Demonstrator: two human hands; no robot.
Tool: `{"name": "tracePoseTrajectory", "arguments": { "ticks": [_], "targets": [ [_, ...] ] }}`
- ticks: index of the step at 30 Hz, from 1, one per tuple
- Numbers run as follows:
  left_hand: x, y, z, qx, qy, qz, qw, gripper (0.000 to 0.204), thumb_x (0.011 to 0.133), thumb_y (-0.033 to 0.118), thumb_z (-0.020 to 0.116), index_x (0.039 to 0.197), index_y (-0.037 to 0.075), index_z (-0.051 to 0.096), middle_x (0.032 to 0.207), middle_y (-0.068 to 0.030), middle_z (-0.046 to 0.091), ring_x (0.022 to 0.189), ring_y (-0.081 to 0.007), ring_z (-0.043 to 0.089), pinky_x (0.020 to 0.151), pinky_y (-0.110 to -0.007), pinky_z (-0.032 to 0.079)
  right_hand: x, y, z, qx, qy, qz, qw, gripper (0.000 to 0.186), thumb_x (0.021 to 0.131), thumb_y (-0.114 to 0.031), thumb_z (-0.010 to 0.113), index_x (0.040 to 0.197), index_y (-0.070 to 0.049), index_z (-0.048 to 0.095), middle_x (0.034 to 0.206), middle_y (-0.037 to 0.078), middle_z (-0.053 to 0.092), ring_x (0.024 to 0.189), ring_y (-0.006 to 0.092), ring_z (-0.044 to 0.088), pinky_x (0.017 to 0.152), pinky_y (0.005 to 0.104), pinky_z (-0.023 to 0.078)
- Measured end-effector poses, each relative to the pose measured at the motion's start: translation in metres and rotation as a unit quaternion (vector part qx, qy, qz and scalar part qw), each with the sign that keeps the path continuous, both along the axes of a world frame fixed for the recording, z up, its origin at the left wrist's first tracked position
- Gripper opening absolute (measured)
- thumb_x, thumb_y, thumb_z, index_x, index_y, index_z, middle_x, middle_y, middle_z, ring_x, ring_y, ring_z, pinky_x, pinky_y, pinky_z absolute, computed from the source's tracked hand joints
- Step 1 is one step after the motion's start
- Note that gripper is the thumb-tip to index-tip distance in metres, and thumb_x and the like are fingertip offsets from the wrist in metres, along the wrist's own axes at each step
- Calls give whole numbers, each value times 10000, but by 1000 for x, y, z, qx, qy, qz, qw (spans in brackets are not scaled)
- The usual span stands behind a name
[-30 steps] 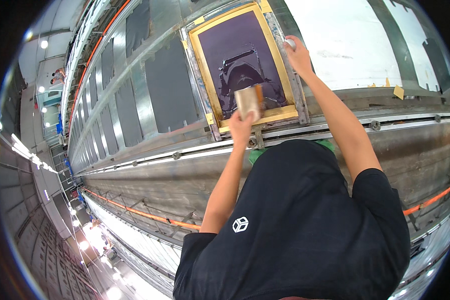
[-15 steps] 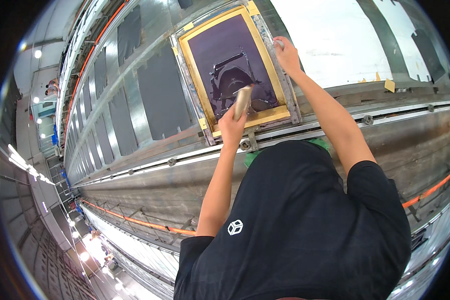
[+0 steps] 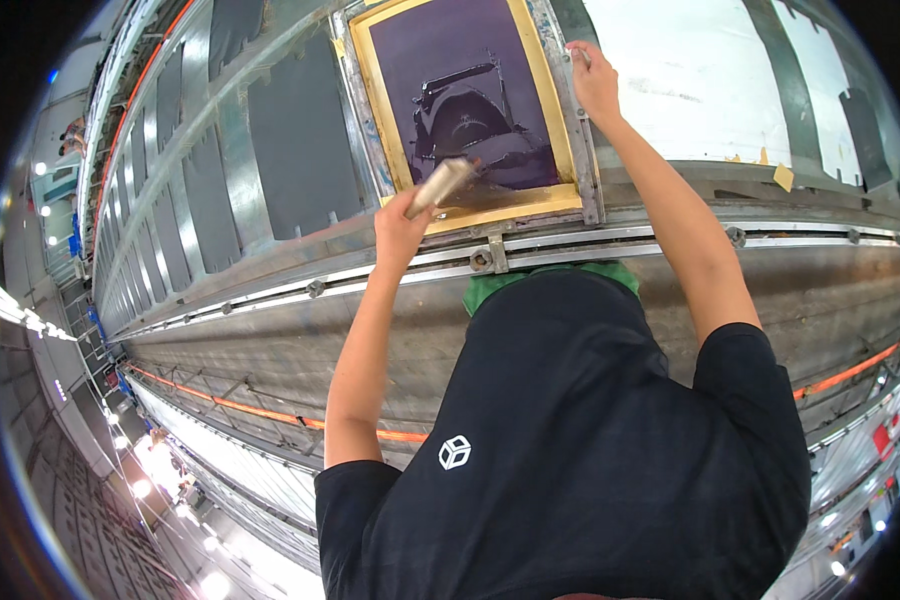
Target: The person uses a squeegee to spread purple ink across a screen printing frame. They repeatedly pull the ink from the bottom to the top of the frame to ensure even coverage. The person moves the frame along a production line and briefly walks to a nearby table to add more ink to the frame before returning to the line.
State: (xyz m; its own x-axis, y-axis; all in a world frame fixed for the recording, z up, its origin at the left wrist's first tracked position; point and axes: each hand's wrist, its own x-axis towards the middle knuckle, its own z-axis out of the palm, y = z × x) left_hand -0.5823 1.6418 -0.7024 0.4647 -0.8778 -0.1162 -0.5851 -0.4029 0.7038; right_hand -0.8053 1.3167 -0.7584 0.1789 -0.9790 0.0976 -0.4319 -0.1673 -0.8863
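A screen-printing frame [image 3: 372,92] with yellow-taped edges lies on the long table before me, its dark purple mesh [image 3: 420,40] showing. Wet, glossy dark ink [image 3: 463,112] lies over the nearer half of the mesh. My left hand [image 3: 398,234] is closed around the pale handle of a squeegee [image 3: 442,186], tilted over the frame's near left corner. Motion blurs the squeegee's lower end, so I cannot tell whether it touches the mesh. At the frame's right metal rail [image 3: 576,110], my right hand [image 3: 597,88] is curled on a small pale grip, mostly hidden by the fingers.
Dark rectangular panels [image 3: 300,140] lie in a row along the table to the left. White panels [image 3: 685,80] lie on the right, near a small yellow piece [image 3: 783,177]. A metal rail with bolts [image 3: 315,288] runs along the near table edge. Behind me runs an orange line [image 3: 230,404].
My left hand has moved left with the squeegee, toward the frame's near left corner, and the squeegee leans over more. My right hand stays at the right rail. The whole view has shifted slightly.
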Motion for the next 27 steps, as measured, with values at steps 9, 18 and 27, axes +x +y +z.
{"name": "tracePoseTrajectory", "arguments": {
  "ticks": [9, 18, 27],
  "targets": [
    [42, -110, -24, 261, 143, -291, 909, 438, 783, 206, 829, 1154, -1, 723, 973, -137, 748, 911, -229, 676, 837, -369, 513, -4, -4, -10, 15, 120, 9, 993, 301, 1005, -315, 593, 1259, -177, 677, 831, 150, 661, 749, 292, 629, 744, 422, 503],
    [103, -212, 10, 219, 25, -273, 936, 424, 762, 181, 827, 1153, 40, 746, 1058, -138, 761, 950, -249, 707, 870, -394, 533, 75, 9, 82, -199, 187, 325, 905, 505, 885, -377, 733, 1319, -128, 666, 1228, 138, 640, 1159, 327, 596, 1023, 452, 489],
    [30, -130, -48, -140, -106, -167, 970, 455, 692, -53, 694, 1114, 98, 772, 1129, -96, 752, 1087, -296, 675, 991, -408, 526, 53, 78, 23, -141, 254, 375, 880, 449, 776, -40, 729, 1219, -13, 669, 1173, 157, 638, 1171, 348, 581, 1022, 433, 483]
  ]
}}
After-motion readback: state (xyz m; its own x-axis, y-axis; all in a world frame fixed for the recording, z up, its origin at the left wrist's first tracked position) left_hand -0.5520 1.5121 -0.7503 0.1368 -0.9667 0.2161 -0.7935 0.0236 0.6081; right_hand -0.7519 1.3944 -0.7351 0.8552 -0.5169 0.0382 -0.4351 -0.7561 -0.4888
